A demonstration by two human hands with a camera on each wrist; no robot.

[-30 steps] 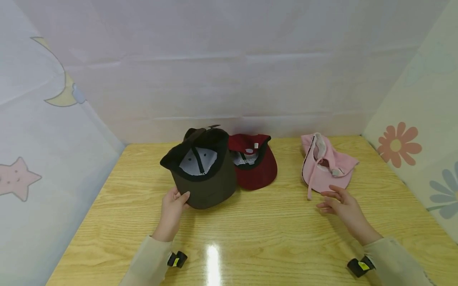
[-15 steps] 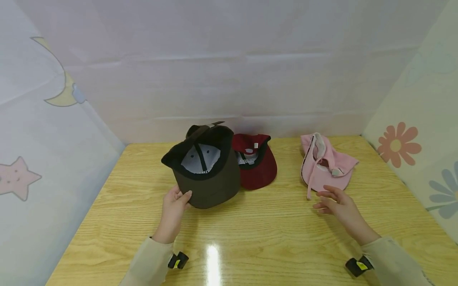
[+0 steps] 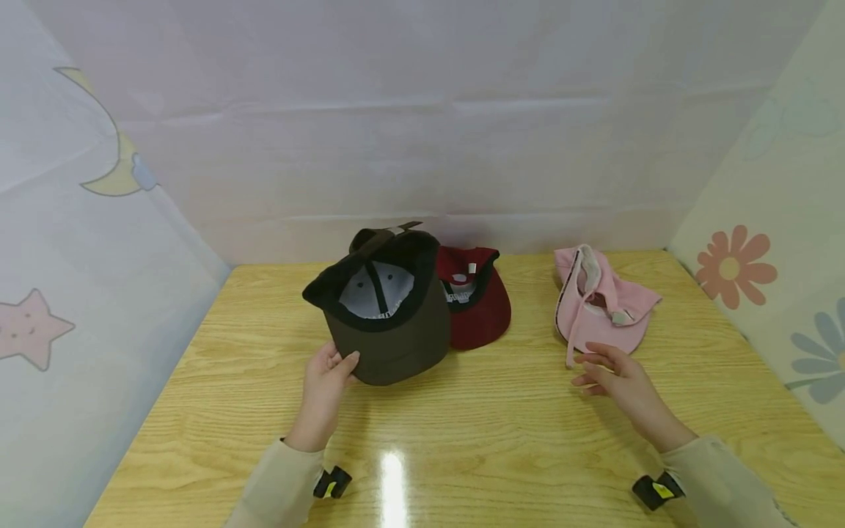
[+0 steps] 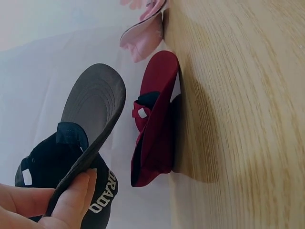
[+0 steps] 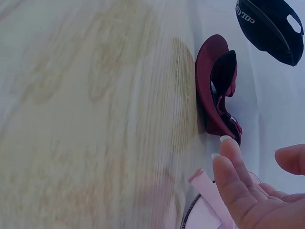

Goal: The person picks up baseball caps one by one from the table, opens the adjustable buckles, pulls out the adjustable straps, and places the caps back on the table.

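Observation:
My left hand (image 3: 326, 385) pinches the brim edge of a dark grey-brown baseball cap (image 3: 403, 352), thumb on one face and fingers on the other. The cap is held up off the table, its black-lined inside facing me; white lettering shows on its front in the left wrist view. Behind it and to its right, a dark red cap (image 3: 480, 317) lies upside down, partly covered by the held one. My right hand (image 3: 623, 392) hovers with loosely spread fingers in front of a pink cap (image 3: 610, 334), holding nothing. That pink cap lies inside-up with its strap (image 3: 576, 334) hanging toward me.
The caps are at the back of a wooden table (image 3: 475, 440), against a pale cloth wall (image 3: 422, 161). Printed side panels with a star (image 3: 36, 330) and a flower (image 3: 736, 268) flank the table left and right.
The dark cap has shifted a little to the right and slightly up in my left hand, covering more of the red cap. My right hand has drifted slightly left.

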